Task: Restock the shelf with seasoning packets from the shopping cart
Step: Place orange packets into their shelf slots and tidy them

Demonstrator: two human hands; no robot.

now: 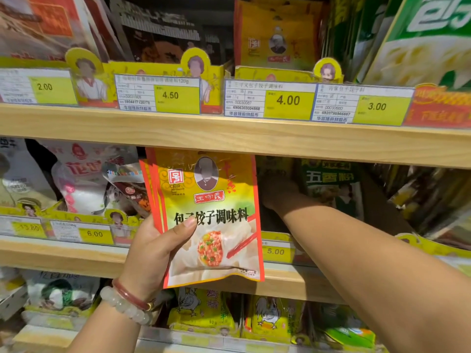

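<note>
My left hand (155,253) grips a small stack of yellow-and-red seasoning packets (214,225) by their lower left edge, thumb across the front one. The stack stands upright in front of the middle shelf (76,253). Matching yellow packets (275,36) stand on the upper shelf (229,133) above the 4.00 price tag (270,100). My right hand (277,194) reaches into the shaded middle shelf just right of the held stack, next to green packets (331,184). Its fingers are lost in shadow, so I cannot see whether they hold anything.
Other packets fill the shelves: white and pink bags (81,179) at the middle left, brown ones (158,39) at the upper left, green ones (420,39) at the upper right, yellow chicken-print bags (204,312) below. Price tags line each wooden shelf edge.
</note>
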